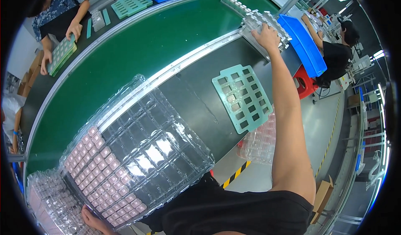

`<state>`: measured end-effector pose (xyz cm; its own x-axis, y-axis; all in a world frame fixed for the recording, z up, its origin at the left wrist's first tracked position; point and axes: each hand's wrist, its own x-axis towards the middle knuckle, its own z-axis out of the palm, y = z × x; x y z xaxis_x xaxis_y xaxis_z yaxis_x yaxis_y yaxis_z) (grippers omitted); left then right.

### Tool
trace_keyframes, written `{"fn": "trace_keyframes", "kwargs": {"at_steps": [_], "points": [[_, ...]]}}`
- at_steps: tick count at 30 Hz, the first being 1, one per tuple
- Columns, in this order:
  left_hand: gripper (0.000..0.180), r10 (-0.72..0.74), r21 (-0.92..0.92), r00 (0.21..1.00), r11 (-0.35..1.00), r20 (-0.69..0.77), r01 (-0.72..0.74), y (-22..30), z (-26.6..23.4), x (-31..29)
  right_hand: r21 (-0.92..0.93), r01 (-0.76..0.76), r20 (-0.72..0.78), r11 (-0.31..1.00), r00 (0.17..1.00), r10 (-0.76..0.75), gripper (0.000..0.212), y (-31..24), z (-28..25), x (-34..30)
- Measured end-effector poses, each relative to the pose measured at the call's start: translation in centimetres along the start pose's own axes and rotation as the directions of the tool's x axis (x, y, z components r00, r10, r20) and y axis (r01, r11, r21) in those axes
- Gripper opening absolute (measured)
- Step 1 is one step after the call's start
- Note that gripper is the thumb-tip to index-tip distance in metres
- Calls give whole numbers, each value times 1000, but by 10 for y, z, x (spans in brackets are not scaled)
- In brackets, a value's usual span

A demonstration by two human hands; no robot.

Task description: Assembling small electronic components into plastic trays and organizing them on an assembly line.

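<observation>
My right hand [267,37] reaches far out and lies on a stack of silver metal plates [254,22] with notched edges, thumb and fingers apart. Down at the lower left, my left hand [94,220] grips the near edge of a clear plastic tray [184,151]; part of the hand is hidden. Small pinkish square parts [104,172] fill the left side of that tray, while its other pockets hold none. Between my arms, a green plate [242,97] with rows of square holes lies on the dark bench, and a few of its holes look covered.
More clear trays [50,197] are stacked at the lower left. A green conveyor belt [125,63] with a metal rail curves behind. Opposite, a co-worker's hands [73,30] hold green plates [62,57]. A blue bin [303,47] and a red stool [307,82] stand right.
</observation>
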<state>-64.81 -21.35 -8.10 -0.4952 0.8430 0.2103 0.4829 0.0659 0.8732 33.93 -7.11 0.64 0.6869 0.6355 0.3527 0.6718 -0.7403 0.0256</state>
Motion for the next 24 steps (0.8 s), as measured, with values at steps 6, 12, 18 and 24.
{"fn": "trace_keyframes", "kwargs": {"at_steps": [6,12,18,24], "points": [[31,-24,1,1000,1000,-13,24,22,9,-9,-129,68,-5,989,998,-70,80,-6,0,-10],[31,-16,12,1000,1000,5,16,12,5,-10,-185,34,-48,982,998,-44,75,-5,4,-7],[28,15,39,1000,999,25,-15,18,7,-10,-144,5,-57,990,998,-14,90,-28,-8,-11],[22,57,72,997,996,48,-61,18,18,-2,277,382,-310,881,904,-295,57,-119,-30,-43]]}}
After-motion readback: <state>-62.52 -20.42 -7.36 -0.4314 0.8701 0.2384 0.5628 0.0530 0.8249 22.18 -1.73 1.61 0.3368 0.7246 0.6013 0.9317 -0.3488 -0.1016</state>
